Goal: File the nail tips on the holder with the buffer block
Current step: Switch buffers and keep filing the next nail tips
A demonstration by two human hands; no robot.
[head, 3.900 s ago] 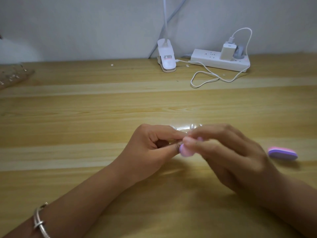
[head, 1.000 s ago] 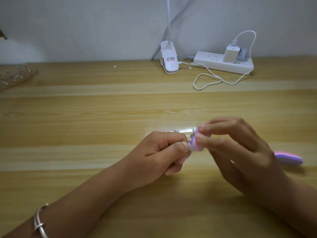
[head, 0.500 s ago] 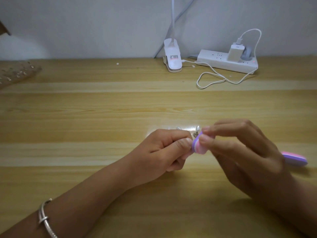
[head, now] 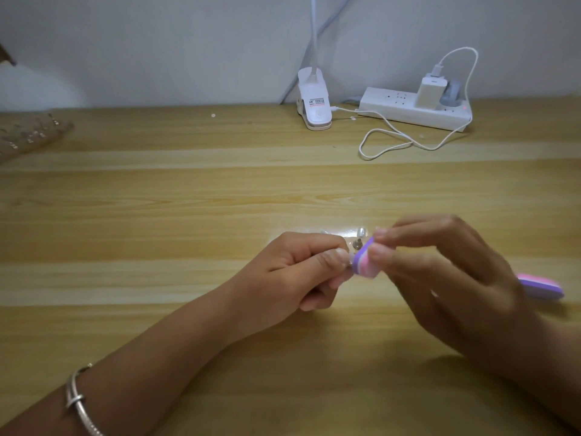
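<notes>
My right hand (head: 440, 275) pinches a small pink and purple buffer block (head: 364, 261) between thumb and fingers, just above the wooden desk (head: 188, 199). My left hand (head: 292, 272) pinches the clear nail tip holder (head: 356, 237), whose metal stud and clear tips show just beyond my knuckles. The block's purple face lies against the holder at my left thumb. Most of the holder is hidden behind my fingers.
A second pink and purple buffer block (head: 540, 286) lies on the desk right of my right hand. At the back stand a white clip lamp base (head: 314, 105), a white power strip (head: 415, 111) with charger and looped cable (head: 386, 143). Clear nail items (head: 28, 133) lie far left.
Both hands have stayed near the desk's middle; the buffer block has shifted in small strokes against the holder, now tilted with its purple face showing. The second block stays put.
</notes>
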